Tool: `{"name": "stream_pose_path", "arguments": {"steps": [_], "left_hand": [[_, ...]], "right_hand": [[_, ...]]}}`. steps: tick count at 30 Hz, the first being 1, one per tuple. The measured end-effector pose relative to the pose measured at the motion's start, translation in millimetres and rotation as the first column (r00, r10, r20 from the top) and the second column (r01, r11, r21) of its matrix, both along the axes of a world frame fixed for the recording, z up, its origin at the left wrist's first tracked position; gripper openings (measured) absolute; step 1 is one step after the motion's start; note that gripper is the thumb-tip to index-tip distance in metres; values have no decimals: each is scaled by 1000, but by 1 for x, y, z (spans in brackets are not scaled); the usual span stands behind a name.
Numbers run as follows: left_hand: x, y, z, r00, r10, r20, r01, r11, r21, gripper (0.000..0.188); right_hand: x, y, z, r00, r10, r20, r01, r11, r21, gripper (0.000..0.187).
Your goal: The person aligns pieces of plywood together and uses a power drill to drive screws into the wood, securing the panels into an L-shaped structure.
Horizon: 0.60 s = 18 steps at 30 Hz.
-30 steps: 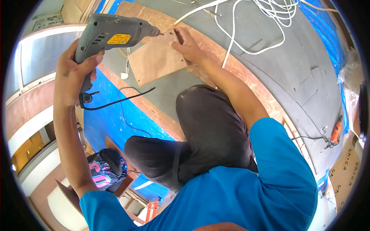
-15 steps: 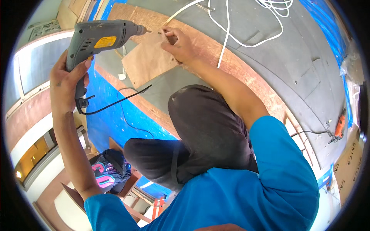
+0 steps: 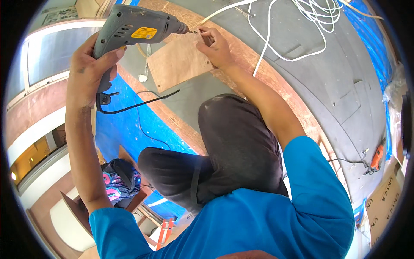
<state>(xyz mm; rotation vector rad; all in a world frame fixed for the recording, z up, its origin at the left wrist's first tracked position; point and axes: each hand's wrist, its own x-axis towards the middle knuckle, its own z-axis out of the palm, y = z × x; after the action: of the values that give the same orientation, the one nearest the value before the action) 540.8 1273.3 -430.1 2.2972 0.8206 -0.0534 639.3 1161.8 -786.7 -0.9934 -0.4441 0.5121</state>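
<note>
A grey power drill (image 3: 136,29) with a yellow label is gripped by its handle in my left hand (image 3: 91,64). It lies level in the view, its bit pointing right. The bit's tip is at or very close to the upper right corner of a thin plywood board (image 3: 179,62); whether they touch I cannot tell. My right hand (image 3: 217,49) grips that board by its right edge, fingers curled around it just beside the bit. Small dark marks or holes show near the board's corners. A black cord (image 3: 133,105) hangs from the drill's handle.
Coiled white cable (image 3: 317,13) lies on the grey floor (image 3: 319,86) at the far right. Blue sheeting (image 3: 116,114) covers ground to the left. My bent legs (image 3: 237,142) are close below the board. An orange tool (image 3: 377,157) lies right; a bag (image 3: 123,181) sits lower left.
The drill has moved right and slightly up, and the gap between its bit and the board's corner has narrowed. My right hand keeps its grip on the board.
</note>
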Motion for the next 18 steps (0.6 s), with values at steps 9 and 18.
{"name": "stream_pose_path", "arguments": {"steps": [9, 18], "left_hand": [[4, 3, -5, 1000, -20, -17, 21, 999, 40, 33], [5, 6, -7, 1000, -20, -14, 20, 999, 35, 28]], "right_hand": [[2, 1, -8, 998, -3, 56, 5, 1000, -25, 35], [0, 1, -3, 995, -57, 79, 62, 996, -60, 40]]}}
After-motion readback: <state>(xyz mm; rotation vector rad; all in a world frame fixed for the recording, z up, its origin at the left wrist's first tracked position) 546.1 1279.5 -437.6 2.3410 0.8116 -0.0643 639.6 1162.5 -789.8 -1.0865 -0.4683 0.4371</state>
